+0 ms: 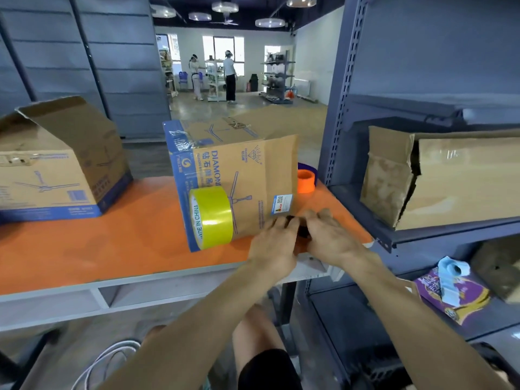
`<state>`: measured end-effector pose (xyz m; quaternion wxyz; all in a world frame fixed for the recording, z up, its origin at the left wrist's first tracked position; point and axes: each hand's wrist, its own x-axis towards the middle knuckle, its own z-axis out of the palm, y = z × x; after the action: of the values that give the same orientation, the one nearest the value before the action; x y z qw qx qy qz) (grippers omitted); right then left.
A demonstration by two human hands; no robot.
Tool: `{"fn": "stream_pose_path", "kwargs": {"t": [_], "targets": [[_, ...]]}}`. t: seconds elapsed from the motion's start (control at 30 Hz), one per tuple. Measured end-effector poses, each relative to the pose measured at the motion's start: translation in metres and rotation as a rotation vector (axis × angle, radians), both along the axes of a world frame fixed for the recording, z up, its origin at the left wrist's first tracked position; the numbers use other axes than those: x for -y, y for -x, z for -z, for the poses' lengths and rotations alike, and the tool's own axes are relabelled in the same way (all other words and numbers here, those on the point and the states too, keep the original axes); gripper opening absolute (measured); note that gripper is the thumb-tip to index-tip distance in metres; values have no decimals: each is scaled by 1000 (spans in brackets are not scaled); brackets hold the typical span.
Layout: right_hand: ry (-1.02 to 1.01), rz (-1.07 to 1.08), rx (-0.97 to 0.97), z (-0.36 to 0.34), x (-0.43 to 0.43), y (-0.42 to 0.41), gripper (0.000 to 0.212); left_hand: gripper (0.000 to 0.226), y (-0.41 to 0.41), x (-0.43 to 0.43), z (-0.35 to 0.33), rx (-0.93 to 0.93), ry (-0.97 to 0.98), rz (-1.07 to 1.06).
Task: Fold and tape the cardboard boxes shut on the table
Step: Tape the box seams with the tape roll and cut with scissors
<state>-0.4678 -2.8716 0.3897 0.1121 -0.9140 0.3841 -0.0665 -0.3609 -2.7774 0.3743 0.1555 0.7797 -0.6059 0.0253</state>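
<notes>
Head view, looking down past two bare forearms: the left hand [274,246] and the right hand [332,240] meet at the near right edge of the orange table [112,243]. Between them they grip a small dark object [301,230]. The left fingers curl onto it from one side, and the right thumb and fingers close on it from the other. It is blurred and mostly covered, so it may be a roll of black tape, but I cannot say for sure. A white cable [107,358] loops on the floor below the tabletop.

Just beyond the hands the middle box [247,175] lies on the table. It is printed in blue with a ceiling fan drawing, and its brown flap faces the camera. A yellow tape roll [212,218] stands on edge against its front left corner, touching it. An orange tape roll [306,181] sits behind the box's right side, near the table's far right edge.

An open box [56,170] with the same printing rests well apart at the table's left, one flap raised.

A grey shelf unit [337,122] stands to the right. It holds a battered cardboard carton [450,178] on one level and a purple packet [453,294] on the level below.

Far off, across the room, two people [230,77] stand by display racks near the windows.
</notes>
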Motion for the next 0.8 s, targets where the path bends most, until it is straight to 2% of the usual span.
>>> {"fn": "stream_pose_path", "kwargs": {"t": [0.1, 0.23, 0.3, 0.37, 0.43, 0.53, 0.6, 0.7, 0.77, 0.8], "targets": [[4, -21, 37, -3, 2, 13, 54, 74, -3, 12, -1, -9, 11, 14], [46, -106, 3, -21, 2, 31, 45, 40, -4, 21, -8, 112, 4, 50], [118, -137, -38, -35, 1, 37, 41, 34, -2, 20, -12, 175, 53, 68], [252, -174, -56, -48, -1, 39, 40, 33, 1, 17, -14, 156, 127, 70], [452, -264, 79, -61, -4, 43, 39, 27, 6, 13, -15, -26, 207, 58], [621, -375, 434, -71, -12, 52, 33, 32, 6, 5, -18, -559, 255, 19], [521, -268, 541, -70, -14, 51, 30, 31, 6, -2, -22, -719, 270, 15], [166, -110, 509, -65, -15, 43, 31, 33, 9, -15, -33, -994, 312, 50], [-104, -124, 555, -66, -18, 39, 32, 35, 9, -26, -41, -1099, 324, 87], [-252, -179, 617, -68, -22, 37, 30, 32, 9, -33, -45, -1079, 328, 104]]}}
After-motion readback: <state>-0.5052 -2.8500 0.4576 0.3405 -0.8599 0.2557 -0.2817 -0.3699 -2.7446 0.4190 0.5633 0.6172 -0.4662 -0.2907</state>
